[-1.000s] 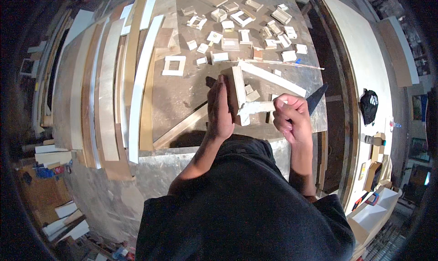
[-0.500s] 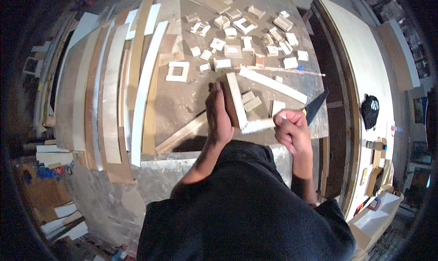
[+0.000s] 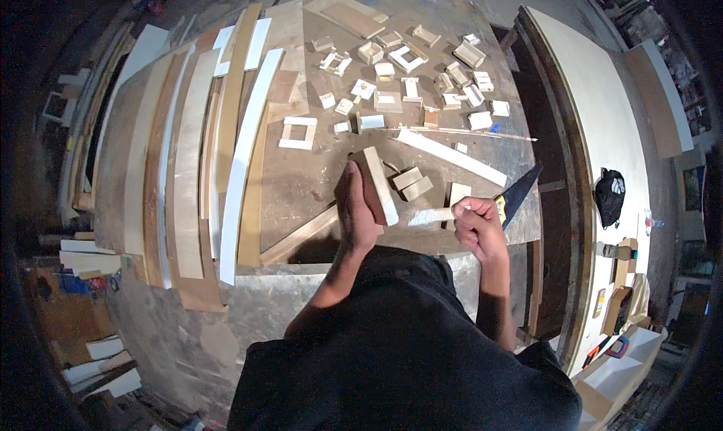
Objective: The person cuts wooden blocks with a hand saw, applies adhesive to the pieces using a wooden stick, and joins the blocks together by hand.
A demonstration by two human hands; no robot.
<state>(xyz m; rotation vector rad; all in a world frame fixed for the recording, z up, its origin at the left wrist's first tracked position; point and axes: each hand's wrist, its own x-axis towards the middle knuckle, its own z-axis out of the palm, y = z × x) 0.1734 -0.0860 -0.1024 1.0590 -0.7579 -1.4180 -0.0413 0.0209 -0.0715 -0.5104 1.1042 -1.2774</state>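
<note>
Your left hand (image 3: 358,216) grips, thumb extended and pointing away from you, most fingers hidden. Left forearm (image 3: 325,298) slants forward and inward, wrist roughly in line. Your right hand (image 3: 480,227) is curled in a pinch grip, thumb and index together, other fingers folded in. Right forearm (image 3: 495,295) runs nearly straight ahead. Hands well apart, both in front of your torso (image 3: 407,348), elbows bent.

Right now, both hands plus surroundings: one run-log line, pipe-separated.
left hand: holding wooden block | right hand: gripping pale flat stick | stick-block: apart in view | beyond right hand: dark triangular blade
</note>
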